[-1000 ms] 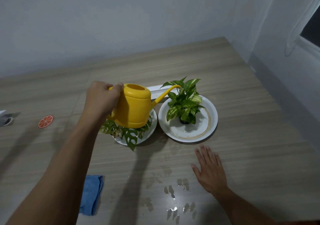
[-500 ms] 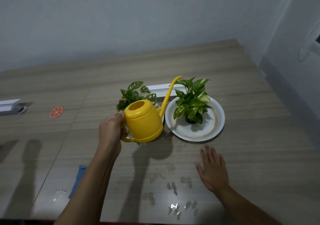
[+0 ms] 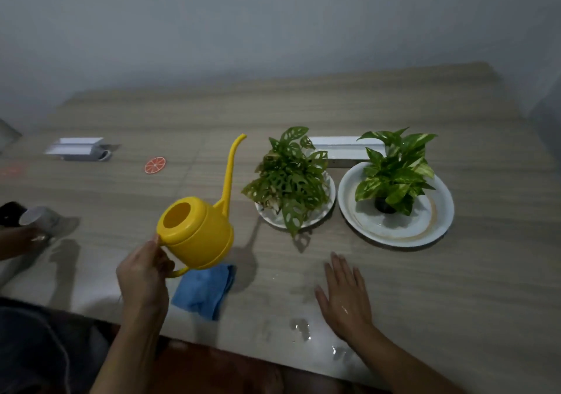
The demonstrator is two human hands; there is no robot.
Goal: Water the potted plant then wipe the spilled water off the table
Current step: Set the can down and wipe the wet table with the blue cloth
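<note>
Spilled water [image 3: 300,328] glistening on bench [image 3: 455,287] near front edge, just left of right hand [image 3: 344,298]. Right hand flat on bench, fingers spread, holding nothing. Left hand [image 3: 142,275] gripping handle of yellow watering can [image 3: 197,236], can upright, spout pointing up. Blue cloth [image 3: 203,292] lying beneath can. Farther back: holey-leaf plant [image 3: 291,178] on small plate, variegated potted plant [image 3: 394,169] on white plate [image 3: 437,214] at right. Orange coaster [image 3: 155,165] behind, at left.
</note>
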